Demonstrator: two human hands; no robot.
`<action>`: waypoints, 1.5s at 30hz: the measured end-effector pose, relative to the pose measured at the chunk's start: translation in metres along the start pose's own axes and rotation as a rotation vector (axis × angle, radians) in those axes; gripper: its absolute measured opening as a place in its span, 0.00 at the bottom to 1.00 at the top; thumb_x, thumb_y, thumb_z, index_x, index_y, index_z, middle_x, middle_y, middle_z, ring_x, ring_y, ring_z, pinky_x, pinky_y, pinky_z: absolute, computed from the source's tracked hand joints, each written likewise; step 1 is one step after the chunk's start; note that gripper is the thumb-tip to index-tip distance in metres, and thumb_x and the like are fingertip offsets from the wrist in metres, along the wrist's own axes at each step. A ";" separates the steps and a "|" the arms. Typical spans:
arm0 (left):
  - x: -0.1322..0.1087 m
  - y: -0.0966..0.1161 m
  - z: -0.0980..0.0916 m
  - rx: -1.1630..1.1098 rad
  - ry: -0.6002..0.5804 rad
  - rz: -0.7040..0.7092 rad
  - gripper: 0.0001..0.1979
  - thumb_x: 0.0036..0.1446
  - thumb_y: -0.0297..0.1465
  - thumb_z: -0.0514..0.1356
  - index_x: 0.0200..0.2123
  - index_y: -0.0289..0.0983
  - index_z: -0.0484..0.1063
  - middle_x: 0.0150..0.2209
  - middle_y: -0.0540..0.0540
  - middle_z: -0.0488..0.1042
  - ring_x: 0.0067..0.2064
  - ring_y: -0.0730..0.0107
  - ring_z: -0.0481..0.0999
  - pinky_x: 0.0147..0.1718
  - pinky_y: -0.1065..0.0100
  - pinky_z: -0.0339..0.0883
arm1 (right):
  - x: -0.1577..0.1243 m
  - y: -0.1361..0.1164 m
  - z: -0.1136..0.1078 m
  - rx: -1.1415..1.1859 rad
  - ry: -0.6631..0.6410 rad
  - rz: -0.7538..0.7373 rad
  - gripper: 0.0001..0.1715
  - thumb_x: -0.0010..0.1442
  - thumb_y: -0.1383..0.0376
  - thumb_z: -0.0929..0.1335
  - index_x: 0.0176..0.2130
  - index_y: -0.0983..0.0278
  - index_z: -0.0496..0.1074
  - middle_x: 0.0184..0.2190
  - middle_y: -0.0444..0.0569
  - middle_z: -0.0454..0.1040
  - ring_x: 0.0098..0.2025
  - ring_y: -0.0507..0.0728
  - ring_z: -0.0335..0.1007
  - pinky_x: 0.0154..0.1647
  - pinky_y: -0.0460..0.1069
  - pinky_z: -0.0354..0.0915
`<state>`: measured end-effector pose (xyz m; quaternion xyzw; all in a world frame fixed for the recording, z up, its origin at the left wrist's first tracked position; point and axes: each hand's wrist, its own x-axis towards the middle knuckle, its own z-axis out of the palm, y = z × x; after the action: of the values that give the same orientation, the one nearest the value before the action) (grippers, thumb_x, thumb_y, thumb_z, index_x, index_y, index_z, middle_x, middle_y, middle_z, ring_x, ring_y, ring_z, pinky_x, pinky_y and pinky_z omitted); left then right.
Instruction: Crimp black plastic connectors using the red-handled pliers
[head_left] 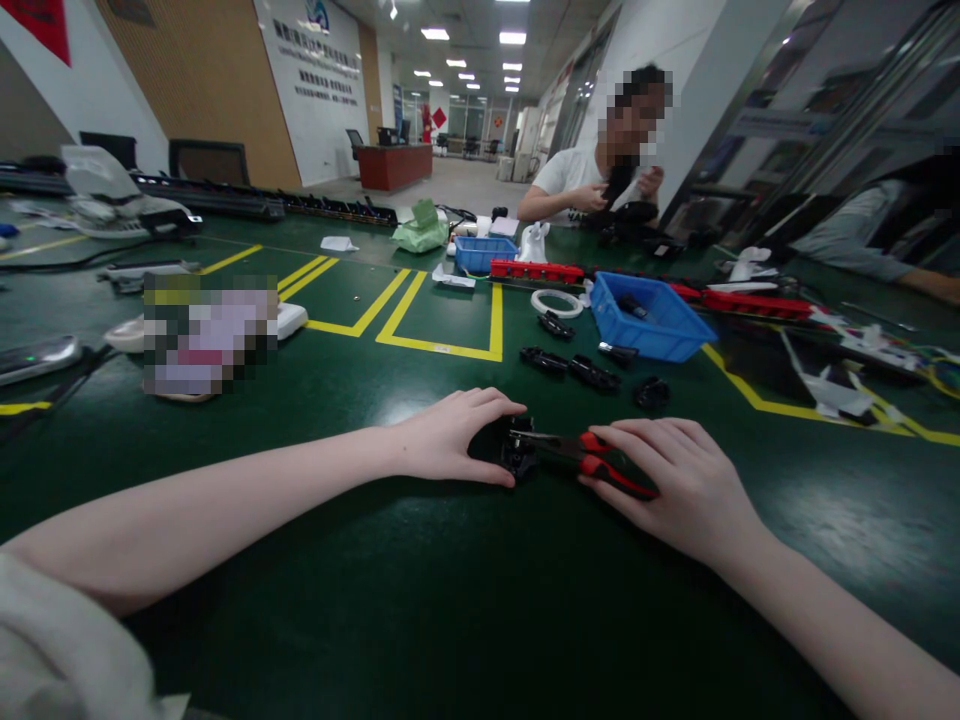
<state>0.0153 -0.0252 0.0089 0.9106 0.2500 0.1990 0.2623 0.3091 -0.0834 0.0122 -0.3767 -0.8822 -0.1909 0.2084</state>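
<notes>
A small black part (519,455) with a bit of bare metal on it rests at the table's middle, pinched between the thumb and fingers of my left hand (457,435). From the right, my right hand (686,480) grips red-and-black pliers (592,455) by the handles. The plier jaws reach the metal bit of the black part; whether they clamp it I cannot tell. Several similar black parts (594,373) lie just beyond my hands, in front of a blue bin (651,318) with black pieces inside.
A white tape roll (556,303) lies left of the bin, near a red strip (536,271). A smaller blue bin (486,252) and a green bag (421,228) stand farther back. A phone (214,340) is at left. A person (577,190) sits across the table.
</notes>
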 end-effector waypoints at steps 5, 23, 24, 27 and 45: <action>0.001 0.001 0.000 -0.053 0.017 -0.022 0.34 0.51 0.43 0.70 0.58 0.39 0.64 0.55 0.40 0.70 0.55 0.52 0.71 0.53 0.53 0.65 | 0.000 -0.001 0.002 0.047 -0.037 0.035 0.21 0.59 0.58 0.69 0.51 0.64 0.70 0.43 0.56 0.76 0.40 0.61 0.73 0.39 0.55 0.71; 0.000 0.000 0.000 -0.164 0.024 0.091 0.27 0.50 0.37 0.71 0.53 0.39 0.70 0.55 0.39 0.69 0.56 0.56 0.71 0.55 0.55 0.66 | 0.000 -0.006 -0.004 0.179 -0.132 0.112 0.18 0.59 0.57 0.68 0.47 0.63 0.71 0.40 0.53 0.76 0.36 0.57 0.75 0.34 0.50 0.73; -0.001 0.000 0.000 -0.171 0.023 0.092 0.27 0.50 0.36 0.71 0.53 0.39 0.70 0.55 0.39 0.68 0.56 0.56 0.71 0.55 0.54 0.66 | 0.001 -0.007 -0.004 0.201 -0.144 0.129 0.18 0.60 0.57 0.68 0.48 0.62 0.71 0.41 0.52 0.76 0.36 0.56 0.76 0.35 0.50 0.73; -0.001 -0.001 0.000 -0.170 0.027 0.099 0.26 0.50 0.36 0.71 0.52 0.39 0.70 0.55 0.39 0.68 0.57 0.56 0.70 0.56 0.54 0.66 | 0.001 -0.009 -0.004 0.258 -0.181 0.182 0.17 0.60 0.57 0.68 0.48 0.61 0.70 0.41 0.52 0.76 0.37 0.56 0.76 0.35 0.50 0.73; 0.000 -0.001 0.000 -0.100 -0.012 0.052 0.23 0.49 0.41 0.70 0.46 0.37 0.73 0.52 0.41 0.72 0.53 0.57 0.73 0.53 0.57 0.66 | -0.002 -0.003 -0.001 0.043 -0.068 0.006 0.22 0.59 0.57 0.69 0.49 0.67 0.71 0.41 0.56 0.76 0.38 0.58 0.73 0.37 0.52 0.71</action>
<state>0.0151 -0.0244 0.0086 0.9037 0.2142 0.2125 0.3038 0.3082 -0.0869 0.0113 -0.3811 -0.8915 -0.1582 0.1868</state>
